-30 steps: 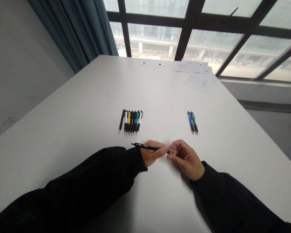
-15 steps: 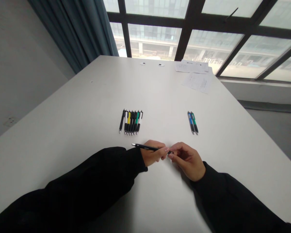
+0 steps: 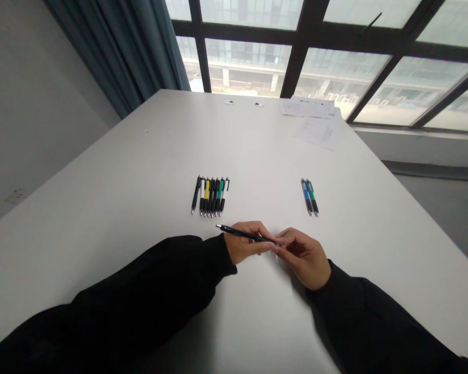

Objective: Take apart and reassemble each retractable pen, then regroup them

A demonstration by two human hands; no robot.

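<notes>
Both hands meet over the surface (image 3: 140, 171): left hand (image 3: 246, 244) grips a black pen (image 3: 244, 235) mid-barrel to steady it, right hand (image 3: 302, 254) pinches its tip end (pen held level, just above the surface).

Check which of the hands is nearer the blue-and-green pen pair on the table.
Right. The right hand sits just below and slightly left of the pen pair; the left hand is farther left, gripping the black pen, nearer the row of seven pens.

white table (image 3: 140, 171) | pen row (image 3: 210, 196) | two pens (image 3: 309, 197) | papers (image 3: 315, 122)
</notes>
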